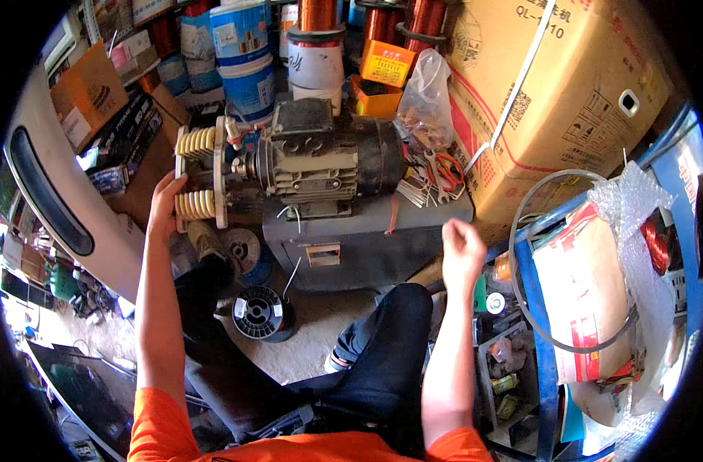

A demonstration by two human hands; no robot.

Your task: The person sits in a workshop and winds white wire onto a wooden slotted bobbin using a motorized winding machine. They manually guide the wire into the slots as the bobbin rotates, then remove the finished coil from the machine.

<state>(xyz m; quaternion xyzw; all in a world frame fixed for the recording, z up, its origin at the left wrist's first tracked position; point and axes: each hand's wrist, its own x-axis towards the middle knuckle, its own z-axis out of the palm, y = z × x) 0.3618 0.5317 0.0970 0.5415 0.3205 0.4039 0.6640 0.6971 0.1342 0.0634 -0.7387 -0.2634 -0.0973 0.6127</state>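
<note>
A dusty electric motor (313, 165) lies on its side on a dark grey metal box (351, 254). At its left end stands a metal plate assembly with cream-yellow springs (195, 205) between an outer end plate (180, 165) and an inner plate. My left hand (163, 206) grips the outer end plate beside the lower spring. To the right of the box, my right hand (464, 250) is raised apart from the motor, fingers pinched together; whatever they hold, if anything, is hidden. Nearest to it on the box lie wrenches (436, 175) and red-handled pliers (449, 168).
Copper wire spools (318, 15) and blue-and-white buckets (243, 69) stand behind the motor. A large cardboard carton (551, 100) rises at the back right. Wire spools (259, 312) sit on the floor between my legs. A blue rack (547, 385) holds a paper sack (586, 300) and a grey ring (518, 266).
</note>
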